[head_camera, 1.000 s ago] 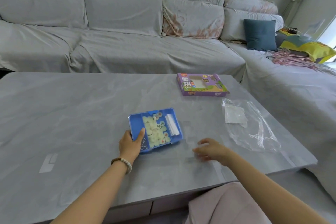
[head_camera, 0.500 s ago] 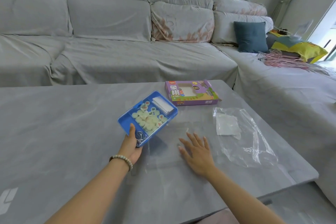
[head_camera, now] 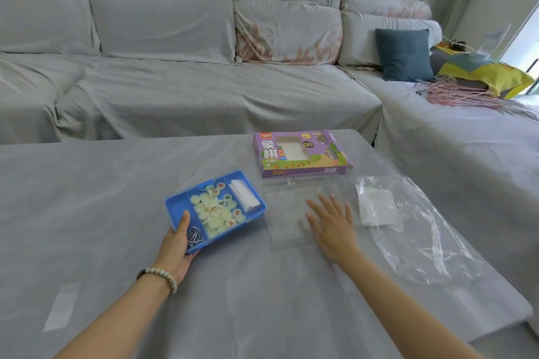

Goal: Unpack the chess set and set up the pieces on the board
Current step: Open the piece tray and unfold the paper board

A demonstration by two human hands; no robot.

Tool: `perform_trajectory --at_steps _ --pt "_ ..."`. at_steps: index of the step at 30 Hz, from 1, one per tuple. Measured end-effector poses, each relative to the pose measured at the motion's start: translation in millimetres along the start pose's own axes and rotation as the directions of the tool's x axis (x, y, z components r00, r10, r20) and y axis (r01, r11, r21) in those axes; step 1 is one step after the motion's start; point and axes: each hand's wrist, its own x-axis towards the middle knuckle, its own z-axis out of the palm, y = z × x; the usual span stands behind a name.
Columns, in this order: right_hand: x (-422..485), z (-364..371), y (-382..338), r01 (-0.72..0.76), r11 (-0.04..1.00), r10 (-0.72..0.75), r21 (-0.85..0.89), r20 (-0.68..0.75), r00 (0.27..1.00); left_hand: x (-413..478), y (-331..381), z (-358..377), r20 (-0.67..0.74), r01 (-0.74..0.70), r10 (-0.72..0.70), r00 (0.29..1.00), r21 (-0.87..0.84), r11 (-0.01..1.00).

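The blue tray (head_camera: 177, 207) sits on the grey table (head_camera: 96, 183), left of centre, turned at an angle to the table's edge. The left hand (head_camera: 175, 245) grips its near corner, thumb hooked over the rim and the fingers curled underneath; whether the tray is lifted off the surface or rests on it, I cannot tell. Its middle compartment holds a heap of pale round chess pieces (head_camera: 215, 210), some showing red or dark characters. The right compartment holds a folded white paper (head_camera: 245, 198), and bent metal rings (head_camera: 194, 234) lie in the left compartment, just beside the thumb. The right hand (head_camera: 332, 224) lies flat with its fingers straight and spread, pressing on a clear sheet (head_camera: 283, 213) spread on the table just right of the tray. Beyond the sheet lies the purple box (head_camera: 300, 154), printed "XIANG QI", with a cut-out window in its top. To the right, a crumpled plastic bag (head_camera: 423, 230) with a white folded sheet (head_camera: 376, 207) inside rests near the table's edge. A bead bracelet (head_camera: 163, 277) circles the left wrist. Behind the table stands a grey covered sofa (head_camera: 175, 81), with a blue cushion (head_camera: 404, 54) on it.
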Motion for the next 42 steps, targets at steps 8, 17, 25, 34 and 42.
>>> perform_trajectory --at_steps 8,17,25,34,42 --pt "-14.9 18.3 -9.3 -0.038 0.999 0.039 -0.034 0.031 0.999 -3.2 5.1 -3.6 -0.052 0.008 -0.008 0.999 -0.018 1.0" --pt "-30.0 -1.0 -95.1 -0.051 0.734 0.029 0.677 0.044 0.999 -32.0 21.0 -27.6 0.029 -0.034 0.03 0.999 0.12 0.992" --pt "-50.8 -2.8 -187.8 -0.143 0.602 -0.089 0.786 0.243 0.966 -65.9 58.5 -116.1 0.152 0.103 -0.186 0.971 0.434 0.895" --pt "-93.1 36.9 -267.4 -0.359 0.553 -0.072 0.752 0.472 0.879 -72.4 78.1 -196.0 -0.064 0.036 -0.023 0.998 0.199 0.979" --pt "-114.1 57.6 -288.3 -0.032 0.88 -0.113 0.473 0.275 0.955 -62.3 56.5 -201.3 0.029 -0.311 0.366 0.93 0.593 0.743"
